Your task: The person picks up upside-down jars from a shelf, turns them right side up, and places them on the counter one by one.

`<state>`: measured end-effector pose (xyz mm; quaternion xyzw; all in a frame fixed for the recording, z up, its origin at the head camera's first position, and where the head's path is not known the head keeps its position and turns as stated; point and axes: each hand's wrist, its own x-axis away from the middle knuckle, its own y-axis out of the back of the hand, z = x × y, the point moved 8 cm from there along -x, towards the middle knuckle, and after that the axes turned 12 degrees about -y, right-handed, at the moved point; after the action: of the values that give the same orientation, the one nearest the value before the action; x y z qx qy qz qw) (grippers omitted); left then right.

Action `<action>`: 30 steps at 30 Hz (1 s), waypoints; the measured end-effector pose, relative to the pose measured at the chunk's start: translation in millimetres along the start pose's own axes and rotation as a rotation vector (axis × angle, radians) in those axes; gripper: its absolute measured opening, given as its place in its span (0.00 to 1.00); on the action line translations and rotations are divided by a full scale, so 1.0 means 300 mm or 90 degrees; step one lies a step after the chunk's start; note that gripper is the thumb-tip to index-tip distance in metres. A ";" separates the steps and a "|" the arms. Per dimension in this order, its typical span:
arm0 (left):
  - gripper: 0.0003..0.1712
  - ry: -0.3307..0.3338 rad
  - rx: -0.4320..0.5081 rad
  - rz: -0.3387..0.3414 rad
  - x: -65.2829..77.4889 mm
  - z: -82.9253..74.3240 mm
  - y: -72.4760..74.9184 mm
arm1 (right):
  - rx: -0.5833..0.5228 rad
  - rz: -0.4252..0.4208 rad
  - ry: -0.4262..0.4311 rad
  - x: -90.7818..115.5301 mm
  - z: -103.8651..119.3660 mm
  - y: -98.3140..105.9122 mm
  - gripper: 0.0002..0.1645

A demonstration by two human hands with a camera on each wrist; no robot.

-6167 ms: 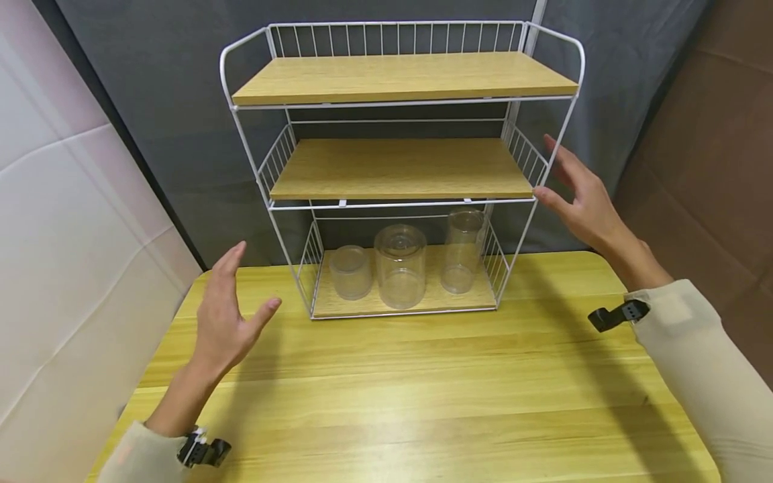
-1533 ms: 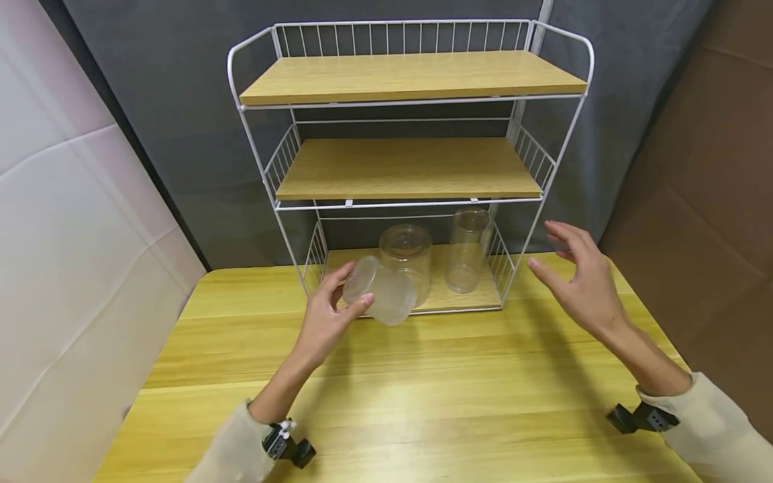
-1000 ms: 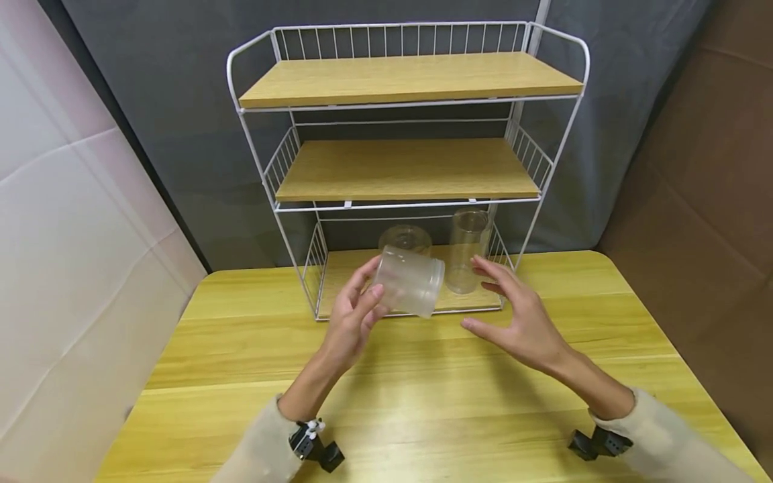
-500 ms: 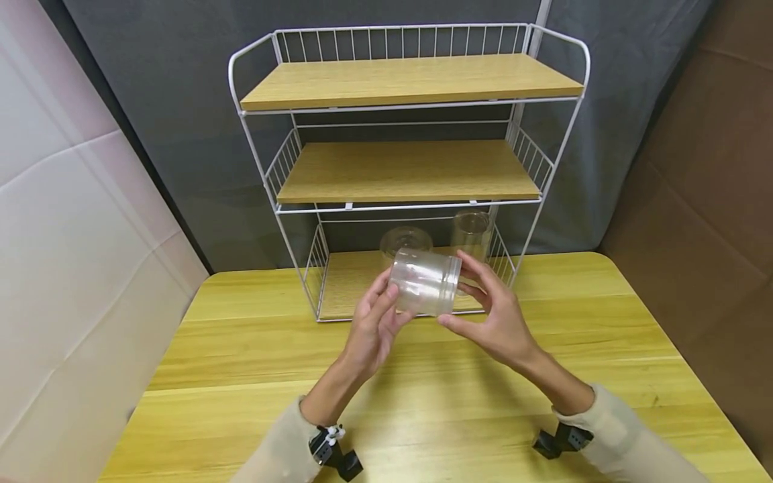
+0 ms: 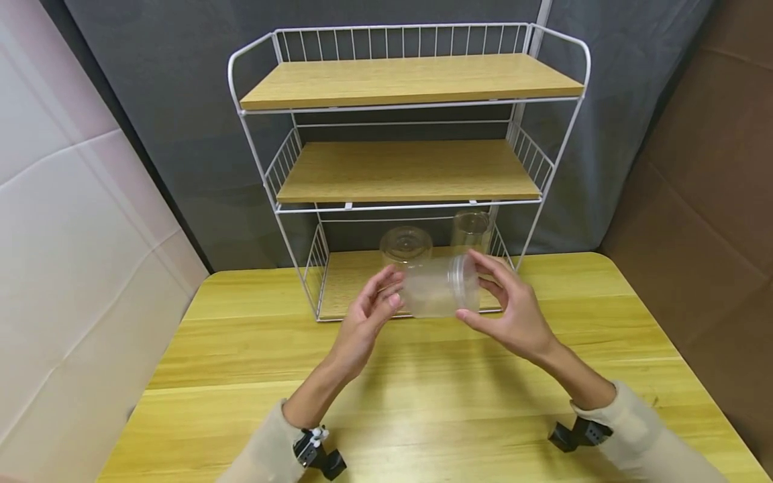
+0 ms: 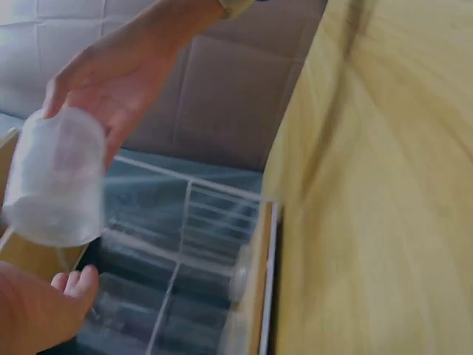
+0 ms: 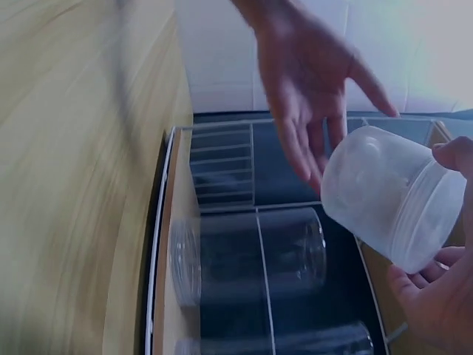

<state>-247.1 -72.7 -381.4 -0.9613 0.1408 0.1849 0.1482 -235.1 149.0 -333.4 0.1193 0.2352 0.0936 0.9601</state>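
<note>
A small clear jar with a lid [image 5: 430, 287] is held on its side in front of the rack's bottom shelf. My right hand [image 5: 516, 320] grips it at the lid end, thumb below and fingers above. My left hand [image 5: 361, 329] is beside the jar's base, fingers loosely bent. In the right wrist view the left hand [image 7: 307, 85] shows an open palm, apart from the jar [image 7: 380, 188]. Behind, on the bottom shelf, stand a wider clear jar [image 5: 406, 243] and a tall clear jar [image 5: 472, 230], both partly hidden.
A white wire rack with three wooden shelves stands at the back of the wooden table [image 5: 398, 416]. Its middle shelf [image 5: 407, 171] overhangs the jars. A dark curtain [image 5: 181, 134] hangs behind, with a white panel [image 5: 78, 221] left and a brown one [image 5: 694, 168] right.
The small jar, first on the bottom shelf's left side, was lifted out by my left hand and turned sideways. My right hand came in and took its lid end; the left hand let go.
</note>
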 end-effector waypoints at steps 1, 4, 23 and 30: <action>0.39 -0.027 -0.017 -0.012 -0.003 -0.020 0.016 | 0.012 -0.003 -0.002 0.001 -0.001 0.008 0.55; 0.40 -0.129 -0.073 -0.073 -0.009 -0.105 0.070 | 0.056 -0.008 -0.008 0.004 -0.006 0.034 0.54; 0.50 -0.473 -0.317 -0.223 -0.015 -0.437 0.315 | 0.344 0.034 0.041 0.024 -0.012 0.197 0.59; 0.66 -0.425 -0.433 -0.187 -0.084 -0.468 0.380 | 0.402 0.080 0.096 0.033 -0.019 0.238 0.56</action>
<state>-262.7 -218.9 -273.3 -0.8533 -0.1197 0.4950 -0.1121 -237.9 220.4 -323.0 0.4181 0.3151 0.0836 0.8479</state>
